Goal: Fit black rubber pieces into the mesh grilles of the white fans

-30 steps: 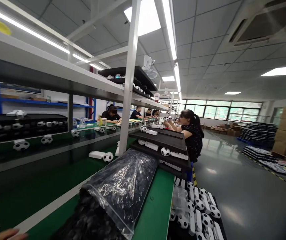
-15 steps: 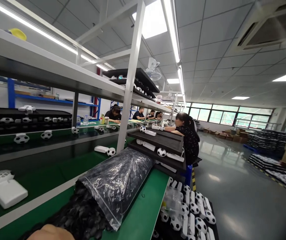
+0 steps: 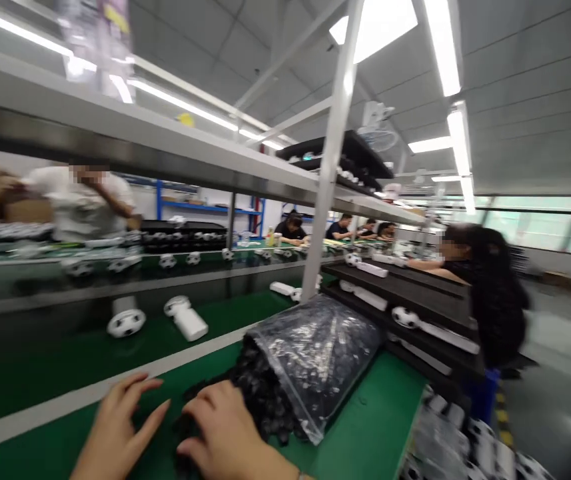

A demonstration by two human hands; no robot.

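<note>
Black pieces by the right hand, bag mouth facing eight o'clock

The loose black pieces (image 3: 261, 381) lie heaped on the green worktop (image 3: 365, 408), just outside the clear bag (image 3: 322, 347). That bag lies flat, its long axis running from eight to two o'clock. At its two o'clock end stand the white post (image 3: 322, 227) and the stacked black trays (image 3: 415, 283).

The right hand (image 3: 222, 427) curls over the heap's seven o'clock side, thumb and fingers bent; whether it clamps a piece I cannot tell. At its nine o'clock, the left hand (image 3: 116, 427) is spread, thumb and fingers apart, nothing visible between them.

Beyond both hands, a pale strip (image 3: 180, 359) edges the worktop, also running eight to two. Past it, two ball-patterned devices (image 3: 186, 321) lie at the left hand's twelve and one o'clock. Open worktop stretches along the bag's four o'clock side to the outer edge.
</note>
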